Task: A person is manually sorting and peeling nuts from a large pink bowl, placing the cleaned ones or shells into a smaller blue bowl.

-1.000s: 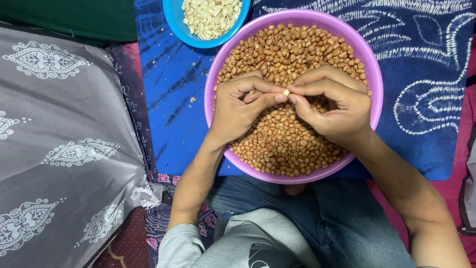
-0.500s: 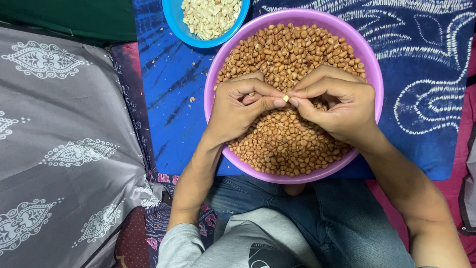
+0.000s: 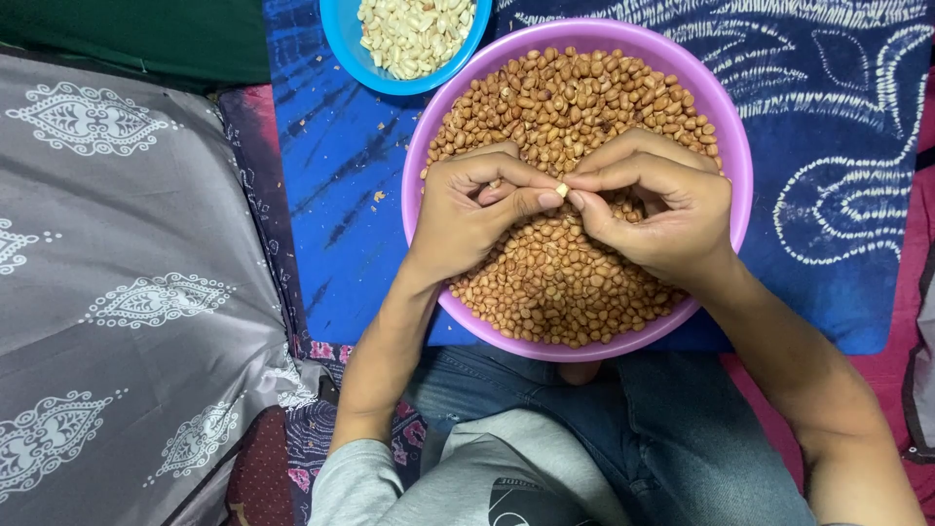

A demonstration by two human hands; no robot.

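Peanut (image 3: 562,189), a pale one, sits pinched between both hands right over the middle of the purple bowl (image 3: 726,117). Left hand (image 3: 467,209) grips it w/ thumb and forefinger tips; other fingers curl in toward the palm, and a 2nd pale bit peeks out under them, too small to tell what. Right hand (image 3: 662,209) meets it from the other side, thumb and forefinger tips closed on the same nut, rest of the fingers folded. Both hands rest on the heap of brown peanuts (image 3: 575,97) that fills the bowl nearly to the rim; wrists cross the bowl's near edge. Blue bowl (image 3: 341,34) w/ pale peeled peanuts (image 3: 414,34) stands just beyond the purple bowl's far-left side, rims close together, partly cut off by the top of the view. Purple bowl stands on a blue patterned cloth (image 3: 828,146) that spreads out to its left, right and far side, w/ a few small flecks on the cloth left of the bowl. Grey patterned fabric (image 3: 127,273) lies well left of the bowl. Person's jeans (image 3: 662,429) and grey shirt (image 3: 429,468) are just on the near side of the bowl.
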